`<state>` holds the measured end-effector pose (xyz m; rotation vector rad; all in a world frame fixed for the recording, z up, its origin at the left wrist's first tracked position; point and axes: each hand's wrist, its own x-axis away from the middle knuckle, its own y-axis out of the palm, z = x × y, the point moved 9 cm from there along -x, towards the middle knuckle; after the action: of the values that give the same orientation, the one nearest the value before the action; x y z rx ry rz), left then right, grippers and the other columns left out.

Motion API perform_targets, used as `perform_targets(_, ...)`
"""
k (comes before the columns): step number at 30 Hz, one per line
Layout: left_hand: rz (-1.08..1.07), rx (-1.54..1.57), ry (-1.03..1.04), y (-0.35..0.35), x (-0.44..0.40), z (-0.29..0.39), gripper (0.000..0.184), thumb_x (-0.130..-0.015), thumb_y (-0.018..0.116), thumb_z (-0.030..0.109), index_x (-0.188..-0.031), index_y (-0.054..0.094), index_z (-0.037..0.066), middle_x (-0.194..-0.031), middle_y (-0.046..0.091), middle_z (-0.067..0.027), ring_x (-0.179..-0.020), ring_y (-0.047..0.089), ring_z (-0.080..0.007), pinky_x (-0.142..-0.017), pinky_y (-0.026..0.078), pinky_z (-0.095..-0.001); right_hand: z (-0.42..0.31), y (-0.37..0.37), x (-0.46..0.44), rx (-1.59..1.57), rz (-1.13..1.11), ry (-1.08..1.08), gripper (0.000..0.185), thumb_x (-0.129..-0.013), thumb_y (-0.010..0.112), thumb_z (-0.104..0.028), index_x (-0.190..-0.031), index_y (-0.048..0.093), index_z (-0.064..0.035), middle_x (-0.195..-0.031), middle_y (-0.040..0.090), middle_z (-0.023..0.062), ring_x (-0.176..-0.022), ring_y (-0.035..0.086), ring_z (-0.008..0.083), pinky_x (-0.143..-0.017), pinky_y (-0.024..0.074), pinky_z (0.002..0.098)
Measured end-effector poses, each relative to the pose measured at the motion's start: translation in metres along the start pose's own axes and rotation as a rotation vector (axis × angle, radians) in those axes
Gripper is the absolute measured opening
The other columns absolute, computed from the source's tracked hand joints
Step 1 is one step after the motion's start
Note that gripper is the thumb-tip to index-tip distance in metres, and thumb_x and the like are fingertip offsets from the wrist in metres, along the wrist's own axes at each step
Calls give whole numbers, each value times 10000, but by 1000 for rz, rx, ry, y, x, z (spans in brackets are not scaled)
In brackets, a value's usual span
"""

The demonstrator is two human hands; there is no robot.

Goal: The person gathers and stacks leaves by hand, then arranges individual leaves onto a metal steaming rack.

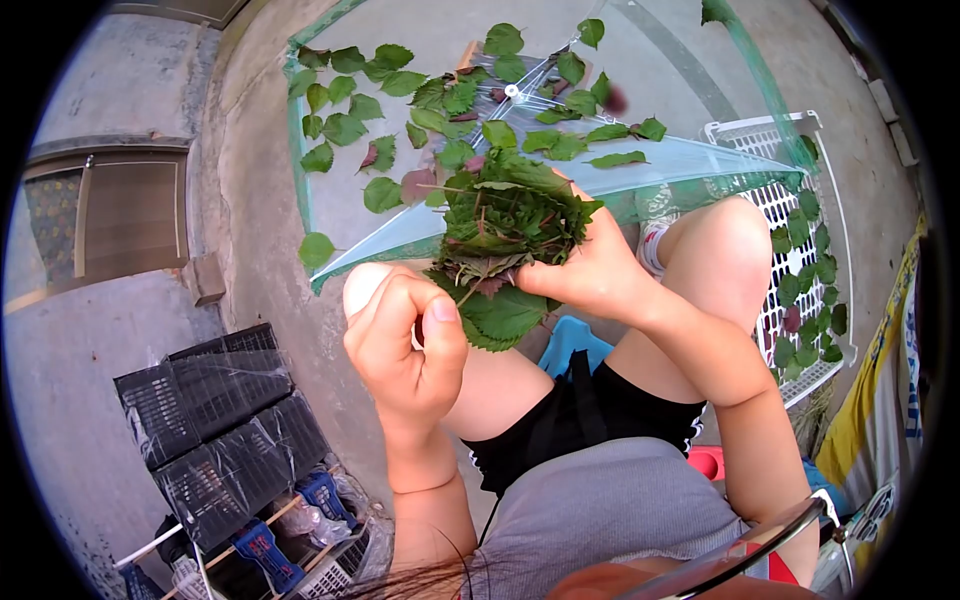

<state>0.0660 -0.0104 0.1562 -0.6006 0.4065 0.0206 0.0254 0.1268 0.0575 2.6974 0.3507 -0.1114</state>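
A thick bundle of green and purplish leaves point(515, 215) is held in my right hand point(590, 265), its thumb pressed on the near side and its fingers hidden behind. Just left of the bundle, my left hand point(408, 345) is raised with curled fingers and the thumb against them; whatever it may pinch is too small to make out. Beyond my knees, loose leaves point(345, 128) lie scattered over a green-edged mesh net point(303, 200) with white ribs meeting at a central hub.
A white plastic crate point(848, 290) with leaves on it stands at the right. Black crates point(225, 400) wrapped in plastic are stacked at the lower left. A blue seat point(572, 345) shows between my legs. Yellow sheeting point(865, 400) hangs at the far right.
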Motion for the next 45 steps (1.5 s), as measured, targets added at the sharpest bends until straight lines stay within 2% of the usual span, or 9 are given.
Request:
perform_targets(3, -38, 370, -122, 5, 5, -8, 184, -797, 587, 72, -640, 496, 38, -582, 496, -46, -547, 421, -134, -504, 333, -266, 1, -1, -1, 49, 21, 37, 512, -670, 666, -13, -1161, 522, 7, -1042, 595, 48, -963, 570, 131, -873, 462, 287)
perform_targets(10, 109, 328, 107, -11, 0, 11, 160, -793, 624, 107, -667, 574, 23, -635, 560, -53, -572, 470, -136, -536, 354, -243, 1, -2, -2, 17, -23, 98, 472, -706, 674, -28, -1151, 522, 6, -1049, 620, 55, -970, 578, 137, -887, 468, 306)
perform_targets(14, -13, 254, 61, -6, 4, 21, 82, -683, 704, 53, -733, 661, 4, -672, 591, -72, -608, 536, -151, -555, 394, -237, 0, -8, -3, -34, 17, 102, 462, -714, 673, -17, -1157, 543, 14, -1072, 640, 78, -977, 588, 150, -893, 475, 315)
perform_targets(19, -200, 209, -43, 6, 12, 11, 202, -554, 774, 45, -745, 712, 27, -672, 598, -73, -606, 566, -154, -546, 412, -244, 0, -9, -5, -159, 27, 118, 414, -731, 643, -22, -1139, 580, 23, -1076, 652, 95, -997, 593, 162, -896, 477, 326)
perform_targets(29, -83, 291, 15, -12, 13, 0, 118, -682, 761, 76, -722, 677, 3, -647, 583, -54, -587, 528, -147, -538, 386, -247, -3, -1, -5, -242, -6, 143, 429, -745, 640, -15, -1166, 567, 28, -1114, 638, 106, -1019, 594, 180, -903, 477, 341)
perform_targets(31, 158, 186, -106, -27, 15, -18, 108, -733, 729, 45, -812, 676, -5, -711, 592, -47, -620, 515, -115, -577, 393, -223, -5, -2, -5, -211, -10, 116, 439, -730, 660, -18, -1158, 568, 26, -1097, 641, 100, -1000, 596, 174, -886, 482, 334)
perform_targets(39, 204, 161, -146, -22, 10, -33, 248, -757, 720, 20, -1000, 670, 9, -888, 606, -57, -664, 523, -77, -622, 429, -205, -8, -1, 4, 115, -33, 110, 545, -682, 712, -35, -1187, 514, 12, -1046, 629, 74, -960, 586, 143, -856, 482, 307)
perform_targets(42, 165, 160, -140, -16, 9, -33, 323, -720, 750, 42, -1030, 666, 19, -994, 618, -90, -766, 568, -114, -656, 469, -226, 0, -1, 5, 56, -17, 99, 624, -663, 711, -6, -1228, 448, 5, -1095, 600, 77, -996, 574, 137, -876, 477, 307)
perform_targets(45, 66, -10, 46, -8, 6, -22, 507, -648, 800, 110, -1116, 627, 21, -1163, 589, -145, -1045, 547, -217, -803, 486, -304, 0, 0, 6, 59, -38, 58, 635, -667, 704, -10, -1240, 431, 5, -1119, 589, 83, -1013, 570, 140, -889, 473, 308)
